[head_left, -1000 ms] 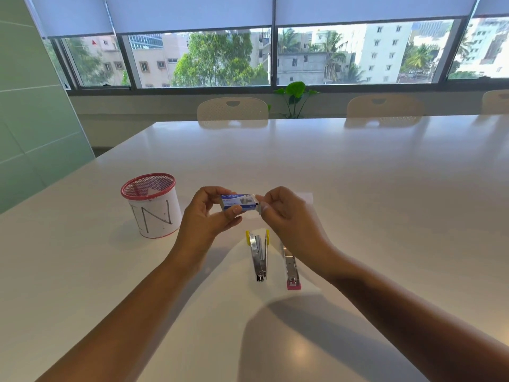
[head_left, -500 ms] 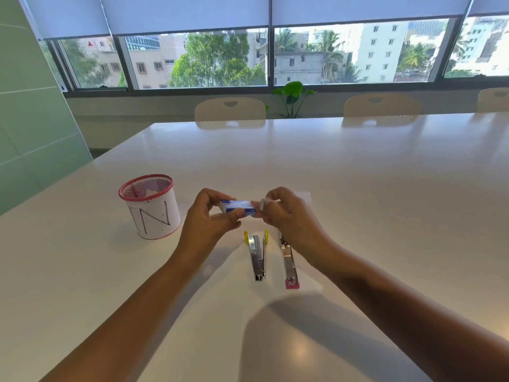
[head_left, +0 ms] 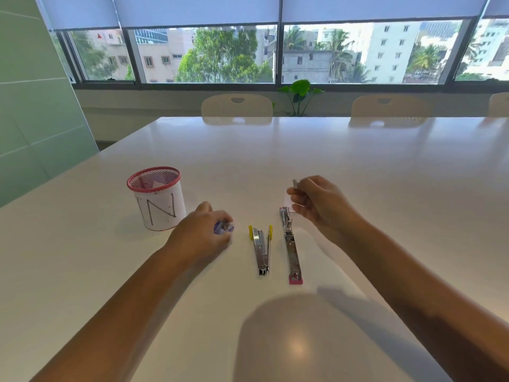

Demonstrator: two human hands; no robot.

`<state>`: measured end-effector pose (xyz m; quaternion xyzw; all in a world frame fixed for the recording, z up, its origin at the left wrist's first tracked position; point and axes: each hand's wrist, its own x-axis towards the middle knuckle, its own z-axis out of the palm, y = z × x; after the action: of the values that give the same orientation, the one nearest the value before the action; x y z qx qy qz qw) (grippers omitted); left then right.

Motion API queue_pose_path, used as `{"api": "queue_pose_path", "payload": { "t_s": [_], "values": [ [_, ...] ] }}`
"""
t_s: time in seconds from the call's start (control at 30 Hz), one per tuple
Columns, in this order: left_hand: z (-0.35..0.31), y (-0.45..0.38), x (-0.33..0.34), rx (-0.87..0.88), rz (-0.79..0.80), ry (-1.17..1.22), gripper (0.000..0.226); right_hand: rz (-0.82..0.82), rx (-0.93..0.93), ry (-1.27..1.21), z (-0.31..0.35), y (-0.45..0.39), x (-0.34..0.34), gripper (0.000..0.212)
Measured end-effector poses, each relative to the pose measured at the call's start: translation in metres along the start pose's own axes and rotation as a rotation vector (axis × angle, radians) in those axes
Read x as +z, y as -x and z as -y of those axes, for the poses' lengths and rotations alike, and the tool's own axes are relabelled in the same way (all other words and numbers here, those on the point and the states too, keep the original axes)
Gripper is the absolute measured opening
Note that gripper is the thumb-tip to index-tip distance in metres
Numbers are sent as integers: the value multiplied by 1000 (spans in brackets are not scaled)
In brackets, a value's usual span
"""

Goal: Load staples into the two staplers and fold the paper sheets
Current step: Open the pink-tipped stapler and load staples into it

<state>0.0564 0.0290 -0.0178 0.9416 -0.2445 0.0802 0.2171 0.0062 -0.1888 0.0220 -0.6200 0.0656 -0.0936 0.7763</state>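
Note:
Two staplers lie open side by side on the white table: a yellow stapler (head_left: 261, 248) on the left and a longer pink stapler (head_left: 291, 245) on the right. My left hand (head_left: 205, 232) is low over the table, left of the yellow stapler, gripping the small blue staple box (head_left: 222, 226). My right hand (head_left: 316, 201) is raised above the far end of the pink stapler and pinches a small grey strip of staples (head_left: 295, 183). A white paper sheet (head_left: 288, 200) lies partly hidden under that hand.
A white cup with a red mesh rim (head_left: 157, 201), marked with the letter N, stands left of my left hand. Beige chairs (head_left: 237, 107) line the far edge of the table (head_left: 358, 166), with a potted plant (head_left: 300, 96) behind it.
My hands have come apart. The left hand dropped down and left with the staple box; the right hand moved right holding a strip of staples taken from it.

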Motion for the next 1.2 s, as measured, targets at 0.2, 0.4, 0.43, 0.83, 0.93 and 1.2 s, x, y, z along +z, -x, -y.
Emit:
{"api": "queue_pose_path", "payload": {
  "t_s": [0.2, 0.4, 0.43, 0.83, 0.93, 1.2],
  "values": [
    [6, -3, 1, -32, 119, -46, 42, 64, 66, 300, -2, -9, -22, 13],
    [5, -10, 4, -62, -28, 98, 48, 65, 344, -44, 0, -13, -32, 18],
    [4, -11, 5, -55, -59, 111, 45, 83, 370, -14, 0, -12, -31, 13],
    [-21, -4, 10, -16, -170, 395, 16, 213, 10, 911, -18, -9, -14, 16],
    [-38, 2, 9, -163, -87, 915, 26, 170, -90, 839, -10, -8, -11, 14],
    [-58, 10, 12, -312, 94, 1216, 30, 139, -96, 468, -4, 9, 12, 10]
  ]
}}
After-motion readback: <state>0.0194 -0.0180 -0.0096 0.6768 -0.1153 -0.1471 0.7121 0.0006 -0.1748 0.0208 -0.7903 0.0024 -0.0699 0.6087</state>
